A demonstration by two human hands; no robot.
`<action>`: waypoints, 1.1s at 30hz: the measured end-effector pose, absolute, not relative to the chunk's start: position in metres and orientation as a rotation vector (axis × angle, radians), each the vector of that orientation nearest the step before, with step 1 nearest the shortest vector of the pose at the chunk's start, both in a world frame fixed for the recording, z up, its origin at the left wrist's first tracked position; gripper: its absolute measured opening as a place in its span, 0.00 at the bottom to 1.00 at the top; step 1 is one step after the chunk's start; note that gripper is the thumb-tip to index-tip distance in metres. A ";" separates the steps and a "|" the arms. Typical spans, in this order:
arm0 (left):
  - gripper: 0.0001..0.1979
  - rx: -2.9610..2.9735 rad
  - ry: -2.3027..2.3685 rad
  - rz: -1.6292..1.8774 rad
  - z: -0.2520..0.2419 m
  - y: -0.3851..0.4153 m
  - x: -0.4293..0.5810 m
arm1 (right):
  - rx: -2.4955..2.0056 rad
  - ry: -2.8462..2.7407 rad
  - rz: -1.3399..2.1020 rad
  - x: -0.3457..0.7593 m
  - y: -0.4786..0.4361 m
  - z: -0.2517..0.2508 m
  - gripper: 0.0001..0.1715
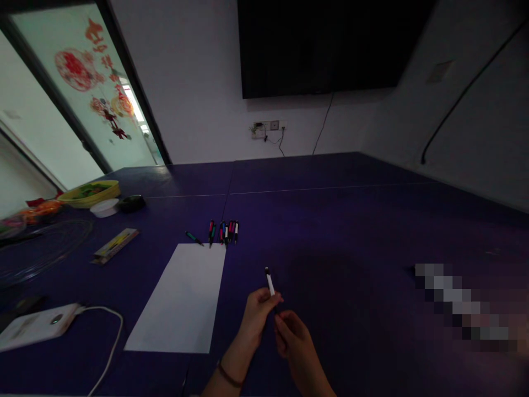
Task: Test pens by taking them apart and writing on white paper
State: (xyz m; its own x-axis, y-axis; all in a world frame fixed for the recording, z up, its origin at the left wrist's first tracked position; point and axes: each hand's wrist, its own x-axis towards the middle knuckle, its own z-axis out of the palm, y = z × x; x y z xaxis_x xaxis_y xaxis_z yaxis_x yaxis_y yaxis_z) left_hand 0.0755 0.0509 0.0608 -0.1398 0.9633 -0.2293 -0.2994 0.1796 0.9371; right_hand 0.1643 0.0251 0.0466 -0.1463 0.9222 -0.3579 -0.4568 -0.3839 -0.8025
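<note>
While both hands meet low in the middle of the frame, the left hand is closed around a pen. Its fingers are curled in tight and the thumb presses on the pen's side. The right hand sits just beside it, a little lower, with its fingers bent in too. Its fingertips are at the pen's bottom end, but it is too dark to tell if they really grip it.

The pen is held up above the dark blue desk. It leans a little toward the upper left. Its body is white and its top end is black.

A white sheet of paper lies flat on the desk, left of the hands. Past the paper's far edge is a row of pens lying close together, and a teal pen lies alone just left of them. At the lower left is a white box with a cable. A yellow basket is far off at the left.
</note>
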 end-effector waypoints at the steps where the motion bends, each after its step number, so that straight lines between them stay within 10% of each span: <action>1: 0.15 0.770 1.167 1.284 0.062 0.050 0.075 | -1.060 -0.651 1.689 0.165 0.026 0.044 0.27; 33: 0.17 0.488 1.101 1.357 0.060 0.061 0.075 | -1.175 -0.952 1.543 0.159 0.018 0.041 0.26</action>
State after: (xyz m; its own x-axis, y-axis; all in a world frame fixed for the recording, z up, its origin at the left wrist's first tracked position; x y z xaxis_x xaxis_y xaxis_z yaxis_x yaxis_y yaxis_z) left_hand 0.0752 0.0607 0.0601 -0.1514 0.9283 -0.3395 -0.5235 0.2160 0.8242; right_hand 0.1591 0.0176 0.0407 -0.0957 0.9664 -0.2386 -0.2205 -0.2543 -0.9416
